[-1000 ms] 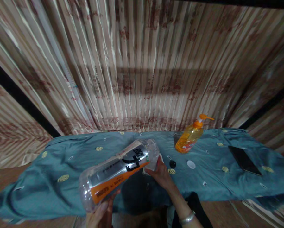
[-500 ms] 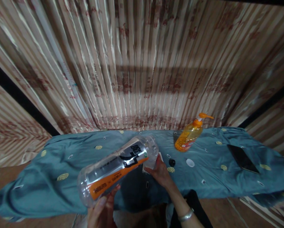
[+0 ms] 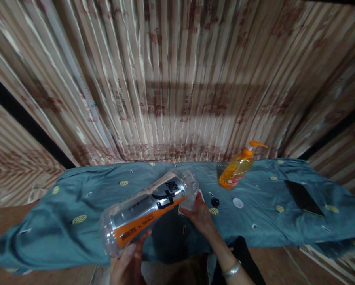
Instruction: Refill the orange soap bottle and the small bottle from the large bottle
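Note:
A large clear plastic bottle with a silver and orange label lies slanted across the middle, its base low on the left and its narrower end up to the right. My left hand is closed around the underside near the base. Beyond the other end, my right hand grips a small clear container with its thumb and fingers. That container sits right by the bottle's narrow end; whether the two touch I cannot tell. Part of a white flat thing shows behind my right fingers, mostly hidden.
To the right stands an orange pump bottle with yellow liquid. A black cap and a white disc lie in front of it. Farther right is a dark phone-like slab. Teal cloth covers the table; a striped curtain hangs behind.
The large bottle has moved slightly right and turned a little about its length, so its label markings sit differently. My right hand and the other things stay in place.

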